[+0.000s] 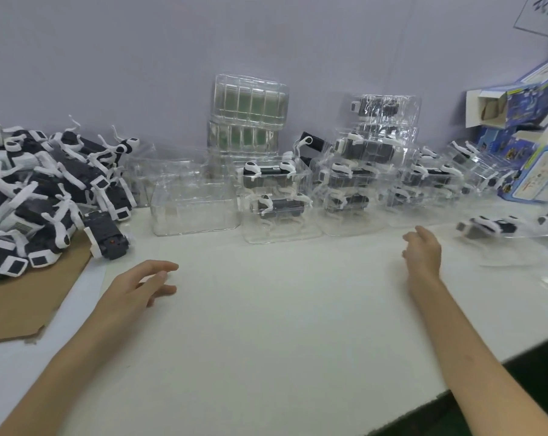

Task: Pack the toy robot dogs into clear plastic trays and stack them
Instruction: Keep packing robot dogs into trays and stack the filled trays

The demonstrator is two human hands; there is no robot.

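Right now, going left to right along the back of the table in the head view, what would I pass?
pile of loose toy robot dogs → empty clear tray → short stack of packed trays → taller stack of packed trays → blue printed boxes

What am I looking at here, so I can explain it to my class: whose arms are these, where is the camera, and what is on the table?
No machine here: a person wears one camera on the head, looking down at both bare arms. The left hand and right hand are over the white table, fingers relaxed, holding nothing. On the left, a heap of loose toy robot dogs lies partly on a sheet of cardboard. In the middle stands an empty clear tray; to its right, stacks of trays with dogs inside. Empty trays are piled against the wall, and printed boxes sit far right.
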